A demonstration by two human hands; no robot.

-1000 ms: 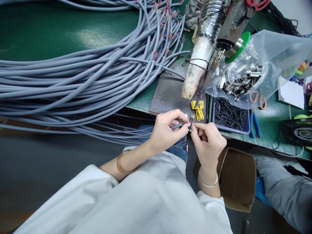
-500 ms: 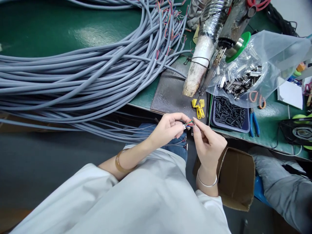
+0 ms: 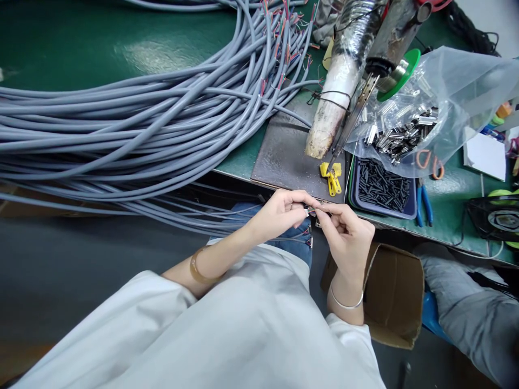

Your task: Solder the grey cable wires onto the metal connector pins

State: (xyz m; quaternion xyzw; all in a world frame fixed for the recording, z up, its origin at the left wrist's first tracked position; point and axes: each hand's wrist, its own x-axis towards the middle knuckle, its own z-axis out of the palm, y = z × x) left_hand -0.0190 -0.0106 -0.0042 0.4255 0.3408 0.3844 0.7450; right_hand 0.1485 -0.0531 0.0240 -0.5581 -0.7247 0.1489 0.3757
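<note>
My left hand [image 3: 279, 216] pinches the end of a grey cable, just over the table's front edge. Thin coloured wires [image 3: 312, 210] come out of that end and are now mostly covered by fingers. My right hand [image 3: 346, 229] is closed, with thumb and forefinger pressed on these wires, its fingertips touching or almost touching those of my left. A small metallic piece [image 3: 319, 222] shows just below the right fingertips; its kind is hard to make out. Several cables with metal connectors [image 3: 310, 236] at their ends lie across my lap.
A large bundle of grey cables [image 3: 162, 129] covers the table's left side. Before me stand a soldering iron [image 3: 352, 121], a yellow clip [image 3: 332, 178], a tray of black tubes [image 3: 383, 186], a bag of metal connectors [image 3: 417, 129] and blue pliers [image 3: 422, 205]. A cardboard box [image 3: 393, 297] stands below right.
My right thumb and forefinger have shifted left, towards my left fingertips, and now cover most of the coloured wires. My left hand has barely moved.
</note>
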